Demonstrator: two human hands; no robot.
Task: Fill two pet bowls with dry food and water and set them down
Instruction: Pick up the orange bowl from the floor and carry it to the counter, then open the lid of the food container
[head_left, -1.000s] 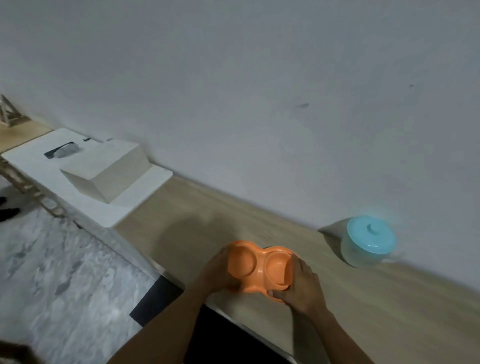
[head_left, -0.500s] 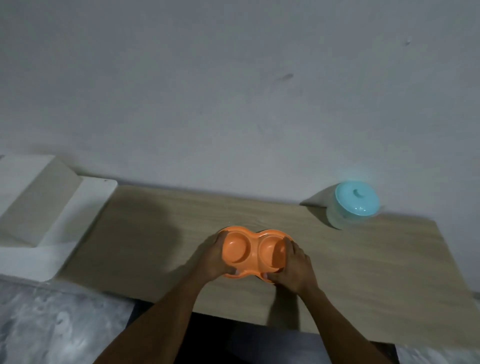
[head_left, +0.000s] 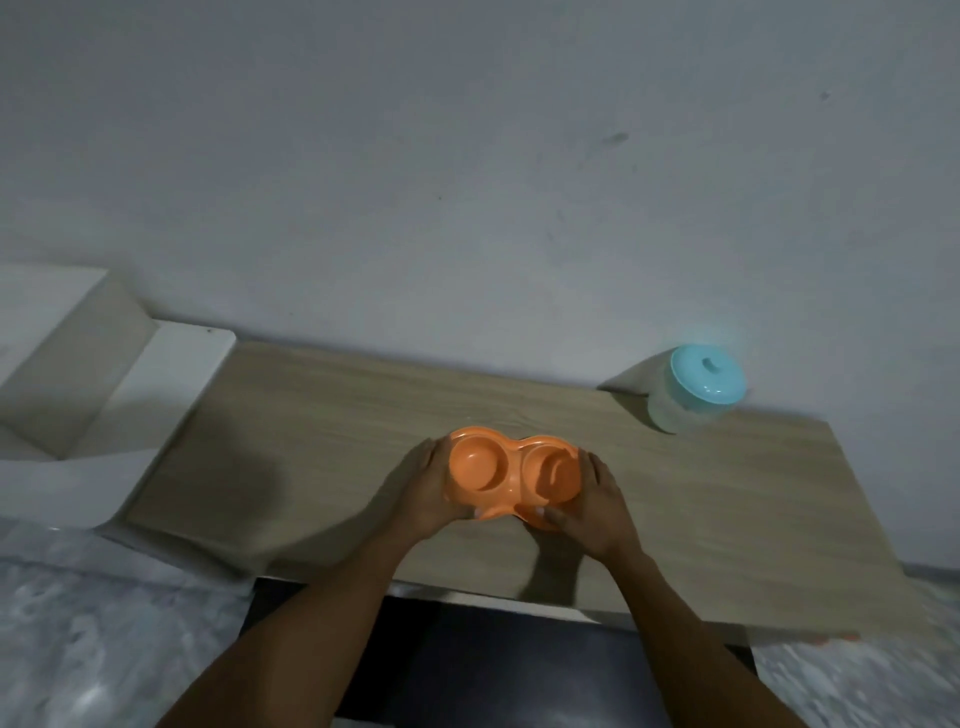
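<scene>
In the head view, a pale wood-grain tabletop (head_left: 311, 441) meets a plain grey wall (head_left: 467, 182) above a marbled grey floor (head_left: 104, 649). A white stepped block (head_left: 171, 374), cut off at the frame's left, adjoins the tabletop. The left hand (head_left: 423, 493) and right hand (head_left: 597, 504) grip the ends of a smooth orange double bowl (head_left: 511, 470) over the table's middle, fingers curled around its rim. Whether the bowl touches the wood is unclear. A blurred jar (head_left: 696, 389) with a domed teal lid stands by the wall.

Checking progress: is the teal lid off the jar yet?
No, the teal lid sits closed on top of the clear jar.
</scene>
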